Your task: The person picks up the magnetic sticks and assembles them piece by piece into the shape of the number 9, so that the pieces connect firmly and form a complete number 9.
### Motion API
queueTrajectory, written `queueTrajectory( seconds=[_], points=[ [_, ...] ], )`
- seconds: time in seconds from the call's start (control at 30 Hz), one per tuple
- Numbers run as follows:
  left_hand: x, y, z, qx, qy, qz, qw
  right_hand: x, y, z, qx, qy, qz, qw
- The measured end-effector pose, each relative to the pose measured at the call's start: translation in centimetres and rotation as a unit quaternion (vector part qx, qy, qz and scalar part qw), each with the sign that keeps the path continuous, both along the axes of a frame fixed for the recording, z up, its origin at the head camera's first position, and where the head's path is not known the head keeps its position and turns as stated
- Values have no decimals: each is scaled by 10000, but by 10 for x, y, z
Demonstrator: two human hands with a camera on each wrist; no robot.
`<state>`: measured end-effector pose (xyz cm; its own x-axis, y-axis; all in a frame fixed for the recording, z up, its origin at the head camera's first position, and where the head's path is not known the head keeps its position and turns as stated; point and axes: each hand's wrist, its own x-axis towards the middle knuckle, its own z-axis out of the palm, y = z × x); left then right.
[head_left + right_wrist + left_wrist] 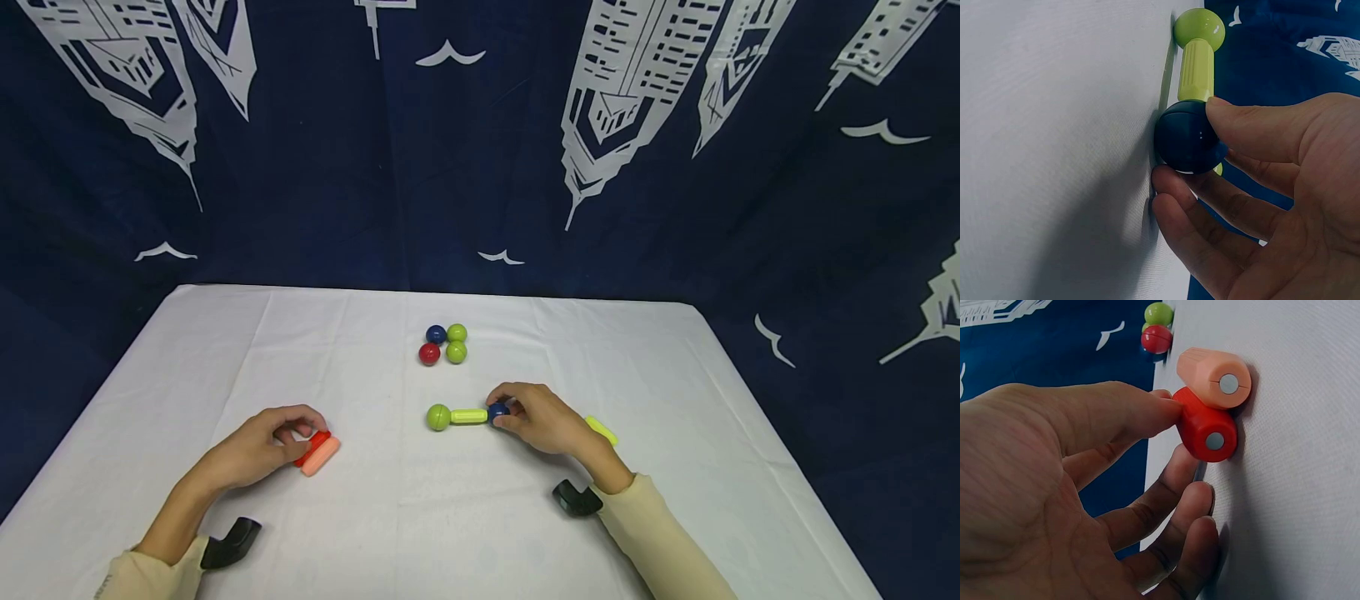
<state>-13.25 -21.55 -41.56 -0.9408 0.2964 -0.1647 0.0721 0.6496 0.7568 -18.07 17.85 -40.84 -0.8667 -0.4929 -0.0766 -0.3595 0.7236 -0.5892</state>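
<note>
A white table (420,517) fills the lower half of the head view, with a dark blue curtain (375,167) printed with white towers and birds hanging behind it.

The right hand (540,419) lies knuckles up on the table, its thumb and fingers pinching a dark blue ball (498,411). Outward from that pinch runs a ribbed lime-green rod (469,416), joined to the ball at one end and capped at the far end by a green ball (438,417), so the three form a straight line on the cloth. The right wrist view shows what the head view hides: the glossy blue ball (1186,137) is held between the thumb above and the fingertips below. A second lime-green rod (602,430) peeks out just behind this hand.

The left hand (262,446) rests with curled fingers on a red rod (312,447). A peach rod (321,456) lies touching the red one on the side away from the palm. The left wrist view shows the thumb and one finger gripping the red rod (1207,425), and a grey disc on the end of each rod.

Beyond both hands, four balls (444,343), blue, red and two green, sit clustered together.
</note>
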Motion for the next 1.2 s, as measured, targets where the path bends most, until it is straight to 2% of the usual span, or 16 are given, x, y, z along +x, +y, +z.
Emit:
queueTrajectory(
  seconds=[0.2,0.37,0.87,1.2],
  points=[
    [0,1,-1,16,92,-27,10000,0,0,0,7,25,3,10000],
    [0,3,-2,25,366,-102,9993,0,1,0,19,-31,-59,10000],
    [0,8,-3,-280,739,257,9965,0,1,0,-13,42,13,10000],
    [-1,11,-2,-166,868,350,9955,0,2,0,-67,44,94,9999]
  ],
)
